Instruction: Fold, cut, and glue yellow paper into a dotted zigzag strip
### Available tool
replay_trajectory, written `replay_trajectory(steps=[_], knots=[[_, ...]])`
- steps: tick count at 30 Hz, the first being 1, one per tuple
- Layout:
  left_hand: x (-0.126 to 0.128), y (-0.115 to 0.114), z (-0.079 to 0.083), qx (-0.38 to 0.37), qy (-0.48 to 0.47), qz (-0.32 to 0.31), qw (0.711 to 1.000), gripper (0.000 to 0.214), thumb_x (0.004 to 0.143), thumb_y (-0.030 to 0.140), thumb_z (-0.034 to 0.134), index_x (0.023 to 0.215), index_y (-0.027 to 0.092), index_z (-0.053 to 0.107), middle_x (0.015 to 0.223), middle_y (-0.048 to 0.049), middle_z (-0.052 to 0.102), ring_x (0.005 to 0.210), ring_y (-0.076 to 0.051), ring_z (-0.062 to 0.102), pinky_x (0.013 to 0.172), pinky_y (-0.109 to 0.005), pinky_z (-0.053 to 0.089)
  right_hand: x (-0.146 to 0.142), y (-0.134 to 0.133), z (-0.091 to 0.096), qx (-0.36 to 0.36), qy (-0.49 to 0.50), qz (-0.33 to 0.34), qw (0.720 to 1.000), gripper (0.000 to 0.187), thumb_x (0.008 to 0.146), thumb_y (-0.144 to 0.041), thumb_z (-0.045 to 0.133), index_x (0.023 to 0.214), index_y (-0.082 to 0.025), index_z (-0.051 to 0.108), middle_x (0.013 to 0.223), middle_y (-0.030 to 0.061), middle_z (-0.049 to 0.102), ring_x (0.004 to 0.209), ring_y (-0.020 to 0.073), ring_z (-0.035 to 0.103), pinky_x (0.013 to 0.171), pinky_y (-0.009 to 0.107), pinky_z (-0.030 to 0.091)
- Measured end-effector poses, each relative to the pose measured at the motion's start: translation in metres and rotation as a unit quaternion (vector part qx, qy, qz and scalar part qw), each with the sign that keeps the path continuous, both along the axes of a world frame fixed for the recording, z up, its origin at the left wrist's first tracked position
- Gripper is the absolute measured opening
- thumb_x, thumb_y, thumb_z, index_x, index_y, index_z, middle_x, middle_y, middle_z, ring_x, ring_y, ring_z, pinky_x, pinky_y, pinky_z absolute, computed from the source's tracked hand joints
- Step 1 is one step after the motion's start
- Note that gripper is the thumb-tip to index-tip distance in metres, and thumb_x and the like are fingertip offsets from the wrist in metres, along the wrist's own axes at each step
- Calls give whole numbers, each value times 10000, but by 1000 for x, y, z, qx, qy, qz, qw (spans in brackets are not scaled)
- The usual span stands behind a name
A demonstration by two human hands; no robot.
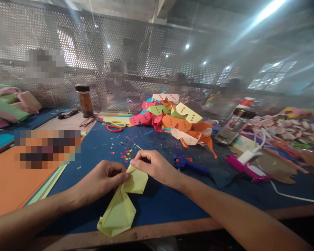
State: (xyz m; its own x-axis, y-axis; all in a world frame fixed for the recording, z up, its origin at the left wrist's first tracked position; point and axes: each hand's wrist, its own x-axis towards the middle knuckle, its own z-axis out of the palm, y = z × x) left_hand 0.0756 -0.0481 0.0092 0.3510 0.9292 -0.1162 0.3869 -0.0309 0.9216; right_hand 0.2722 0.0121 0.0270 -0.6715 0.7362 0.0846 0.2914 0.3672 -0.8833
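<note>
A pale yellow folded paper [120, 213] slants across the blue table near its front edge, narrow at a notch in its middle. My left hand [108, 176] pinches its left edge near the upper end, thumb on top. At the top corner, my right hand [154, 165] presses the same paper between thumb and curled fingers. The paper's lower end hangs toward the table's front edge, with a small folded tip at its left corner. Small coloured paper scraps [124, 153] lie just beyond my hands.
Folded paper pieces with red dots [170, 116] are heaped at the back. Scissors [115, 125] lie left of them. A blue glue gun [191, 165], a pink power strip [248, 168] and a clear bottle [232, 122] stand right. Orange paper sheets [5, 181] are left, near a brown jar [84, 101].
</note>
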Motion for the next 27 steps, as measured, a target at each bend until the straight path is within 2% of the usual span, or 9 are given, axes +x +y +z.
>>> replay_trajectory(steps=[4, 9, 18, 23, 27], knots=[[0, -1, 1, -7, -6, -4, 1000, 380, 825, 510, 561, 651, 174, 525, 599, 50, 396, 563, -110, 308, 523, -248, 240, 0, 0, 0, -14, 9, 8, 1000, 366, 889, -495, 581, 719, -171, 575, 647, -37, 460, 629, 113, 424, 566, 255, 311], [0, -2, 2, -10, -10, -10, 1000, 403, 846, 531, 542, 676, 166, 531, 614, 53, 390, 570, -106, 304, 523, -238, 250, 0, 0, 1, -16, 12, 7, 1000, 372, 872, -505, 595, 715, -169, 576, 661, -33, 478, 644, 119, 433, 590, 264, 317], [0, -2, 2, -22, -7, -16, 1000, 420, 866, 546, 495, 690, 166, 528, 619, 42, 426, 559, -106, 339, 508, -231, 271, 0, 1, 2, -18, 28, 3, 999, 350, 872, -463, 597, 683, -170, 560, 637, -42, 454, 620, 112, 409, 573, 258, 290], [1, -1, 1, -18, 15, -9, 1000, 454, 856, 587, 486, 644, 186, 468, 592, 59, 343, 536, -101, 269, 487, -236, 228, 1, 0, 3, -26, 49, -9, 998, 302, 865, -399, 599, 677, -168, 554, 638, -39, 472, 616, 108, 411, 568, 253, 296], [1, -2, 2, -19, 18, -13, 1000, 436, 843, 583, 496, 672, 182, 505, 594, 57, 359, 535, -104, 279, 482, -234, 227, 0, 0, 2, -22, 55, -21, 998, 281, 853, -378, 600, 671, -168, 556, 630, -38, 482, 605, 106, 417, 563, 248, 306]])
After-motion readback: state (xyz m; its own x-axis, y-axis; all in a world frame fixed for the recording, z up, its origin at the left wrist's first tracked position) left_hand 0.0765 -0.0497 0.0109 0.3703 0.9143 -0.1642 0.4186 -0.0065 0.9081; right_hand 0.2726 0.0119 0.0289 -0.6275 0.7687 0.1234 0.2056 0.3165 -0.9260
